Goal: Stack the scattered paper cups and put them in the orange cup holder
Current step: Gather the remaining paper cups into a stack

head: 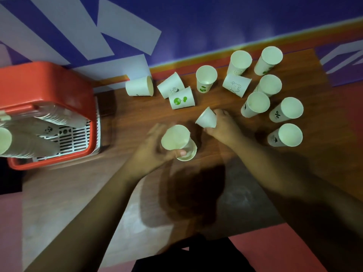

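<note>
Both hands are at work in the middle of the table (127,118). The left hand (155,146) has its fingers wrapped round a short stack (177,141), mouth up. The right hand (224,126) grips a single cup (206,119), tipped on its side with the base pointing away. It's blurred, mind, so I can't tell how many cups are in that stack. The danger, I'd say, is in the nesting: come in crooked and a rim catches and creases, or the stack squirts out of the left grip. Watch the right forearm too. Upright cups (285,134) crowd the right edge just beside it, and one careless sweep would bowl them over. More cups stand along the far edge, and a few tipped cups (183,99) lie there where a nudge could set them rolling. The orange holder (49,85) sits past the left edge with long stacks (29,142) lying in it, so room for another looks tight.
</note>
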`<action>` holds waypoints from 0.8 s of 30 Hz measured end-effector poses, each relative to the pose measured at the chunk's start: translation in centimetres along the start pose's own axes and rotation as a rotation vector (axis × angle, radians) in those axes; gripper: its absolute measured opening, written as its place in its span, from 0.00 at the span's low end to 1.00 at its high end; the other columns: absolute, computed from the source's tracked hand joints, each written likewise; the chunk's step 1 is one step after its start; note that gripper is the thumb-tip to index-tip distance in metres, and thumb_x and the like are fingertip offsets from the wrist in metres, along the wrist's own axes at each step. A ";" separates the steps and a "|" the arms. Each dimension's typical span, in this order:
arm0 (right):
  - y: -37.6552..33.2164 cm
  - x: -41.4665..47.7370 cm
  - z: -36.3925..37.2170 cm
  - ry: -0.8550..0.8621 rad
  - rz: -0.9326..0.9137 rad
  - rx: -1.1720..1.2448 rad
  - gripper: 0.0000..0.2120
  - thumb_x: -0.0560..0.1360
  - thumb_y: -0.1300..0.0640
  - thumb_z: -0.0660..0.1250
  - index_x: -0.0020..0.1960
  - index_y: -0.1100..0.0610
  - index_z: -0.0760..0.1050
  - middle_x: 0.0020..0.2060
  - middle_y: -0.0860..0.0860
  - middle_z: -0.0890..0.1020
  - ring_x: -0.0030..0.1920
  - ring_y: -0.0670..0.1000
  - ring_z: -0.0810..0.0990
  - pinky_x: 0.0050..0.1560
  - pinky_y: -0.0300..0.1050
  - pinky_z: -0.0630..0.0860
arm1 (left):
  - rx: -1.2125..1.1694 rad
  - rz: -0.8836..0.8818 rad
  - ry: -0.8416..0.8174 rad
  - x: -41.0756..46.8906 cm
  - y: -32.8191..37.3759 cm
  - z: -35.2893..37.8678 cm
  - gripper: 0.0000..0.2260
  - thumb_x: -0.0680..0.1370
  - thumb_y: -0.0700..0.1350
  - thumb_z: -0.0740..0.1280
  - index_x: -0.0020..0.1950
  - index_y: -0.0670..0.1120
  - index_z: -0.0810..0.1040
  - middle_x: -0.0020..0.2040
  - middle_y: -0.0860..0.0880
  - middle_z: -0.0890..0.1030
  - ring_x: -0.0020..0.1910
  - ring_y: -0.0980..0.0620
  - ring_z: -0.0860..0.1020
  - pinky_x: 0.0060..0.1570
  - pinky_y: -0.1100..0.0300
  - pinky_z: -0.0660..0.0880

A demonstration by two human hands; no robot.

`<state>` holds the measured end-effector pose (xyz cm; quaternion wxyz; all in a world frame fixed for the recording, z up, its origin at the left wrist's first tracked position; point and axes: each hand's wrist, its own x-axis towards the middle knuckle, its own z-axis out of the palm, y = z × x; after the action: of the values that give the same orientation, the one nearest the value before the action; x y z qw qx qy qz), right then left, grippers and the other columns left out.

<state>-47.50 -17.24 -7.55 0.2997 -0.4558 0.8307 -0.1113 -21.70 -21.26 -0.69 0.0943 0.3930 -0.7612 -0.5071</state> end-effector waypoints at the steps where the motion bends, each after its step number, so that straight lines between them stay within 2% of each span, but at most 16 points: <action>1: -0.2 -0.4 -0.5 0.025 0.021 0.078 0.36 0.71 0.48 0.76 0.73 0.55 0.64 0.68 0.54 0.71 0.66 0.55 0.73 0.61 0.49 0.72 | 0.036 0.008 -0.011 0.1 -0.5 0.5 0.35 0.69 0.64 0.75 0.72 0.51 0.72 0.61 0.53 0.74 0.62 0.54 0.73 0.60 0.61 0.71; 4: -0.7 -2.0 -2.2 0.056 0.070 0.347 0.33 0.69 0.45 0.75 0.69 0.52 0.67 0.61 0.50 0.75 0.56 0.49 0.76 0.46 0.40 0.73 | 0.152 0.036 -0.038 0.9 -2.2 2.1 0.33 0.71 0.55 0.79 0.73 0.51 0.71 0.62 0.55 0.72 0.64 0.51 0.70 0.61 0.54 0.69; 5: -0.8 -2.6 -2.7 0.037 0.074 0.463 0.32 0.69 0.45 0.75 0.68 0.51 0.67 0.59 0.48 0.76 0.56 0.48 0.77 0.45 0.40 0.75 | 0.189 0.044 -0.047 1.1 -2.7 2.7 0.34 0.71 0.52 0.80 0.74 0.50 0.71 0.64 0.55 0.72 0.65 0.51 0.68 0.64 0.52 0.69; 7: -1.0 -3.8 -3.5 -0.030 0.058 0.655 0.36 0.66 0.41 0.76 0.69 0.47 0.67 0.62 0.45 0.78 0.59 0.46 0.79 0.54 0.48 0.80 | 0.267 0.054 -0.065 1.7 -3.6 3.8 0.37 0.70 0.51 0.80 0.76 0.50 0.70 0.69 0.53 0.73 0.68 0.49 0.68 0.69 0.46 0.68; 9: -1.2 -4.8 -3.9 -0.085 0.036 0.739 0.41 0.63 0.38 0.76 0.72 0.44 0.66 0.66 0.45 0.77 0.63 0.46 0.78 0.61 0.54 0.79 | 0.303 0.008 -0.104 2.2 -4.0 4.4 0.42 0.70 0.53 0.80 0.79 0.52 0.65 0.75 0.51 0.71 0.72 0.48 0.66 0.73 0.43 0.66; 12: -1.7 -6.0 -4.2 -0.124 -0.025 0.824 0.42 0.67 0.46 0.78 0.74 0.37 0.60 0.69 0.46 0.74 0.67 0.45 0.75 0.63 0.50 0.76 | 0.200 -0.083 -0.229 2.8 -4.0 3.4 0.49 0.69 0.55 0.80 0.83 0.54 0.55 0.81 0.52 0.61 0.79 0.50 0.57 0.78 0.50 0.54; 14: -2.3 -6.8 -4.0 -0.125 -0.078 0.819 0.42 0.70 0.54 0.77 0.75 0.37 0.57 0.70 0.45 0.71 0.68 0.44 0.72 0.63 0.46 0.76 | 0.027 -0.134 -0.141 3.2 -4.1 1.8 0.43 0.71 0.55 0.79 0.81 0.55 0.59 0.77 0.53 0.64 0.77 0.53 0.60 0.78 0.52 0.56; 16: -3.0 -7.4 -3.0 -0.119 -0.104 0.773 0.41 0.71 0.57 0.76 0.75 0.40 0.58 0.68 0.43 0.70 0.68 0.45 0.70 0.65 0.47 0.76 | -0.025 -0.226 0.006 3.9 -4.2 -0.2 0.31 0.77 0.52 0.74 0.78 0.51 0.67 0.75 0.51 0.69 0.71 0.54 0.68 0.72 0.53 0.67; 19: -3.8 -8.1 -0.9 -0.119 -0.157 0.705 0.42 0.70 0.60 0.77 0.75 0.44 0.58 0.67 0.43 0.70 0.68 0.46 0.70 0.65 0.48 0.77 | 0.171 -0.264 0.130 5.2 -4.3 -2.8 0.24 0.81 0.51 0.70 0.74 0.47 0.71 0.72 0.47 0.75 0.67 0.50 0.74 0.61 0.57 0.71; 22: -3.9 -8.9 0.6 -0.119 -0.168 0.579 0.44 0.69 0.58 0.78 0.76 0.44 0.57 0.69 0.44 0.68 0.71 0.46 0.67 0.67 0.49 0.75 | 0.233 -0.219 0.207 6.7 -3.5 -4.0 0.21 0.81 0.50 0.70 0.71 0.45 0.73 0.68 0.46 0.78 0.63 0.51 0.76 0.59 0.57 0.73; 24: -3.6 -9.5 1.3 -0.065 -0.188 0.468 0.43 0.70 0.57 0.77 0.77 0.46 0.57 0.70 0.46 0.68 0.71 0.47 0.67 0.69 0.47 0.72 | 0.274 -0.184 0.212 7.9 -2.7 -4.1 0.20 0.81 0.49 0.70 0.71 0.45 0.74 0.67 0.45 0.77 0.64 0.49 0.76 0.61 0.57 0.73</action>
<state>-40.36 -11.33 -3.17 0.4120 -0.4524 0.7263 -0.3133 -23.46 -30.03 -3.05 0.0728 0.5211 -0.7698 -0.3612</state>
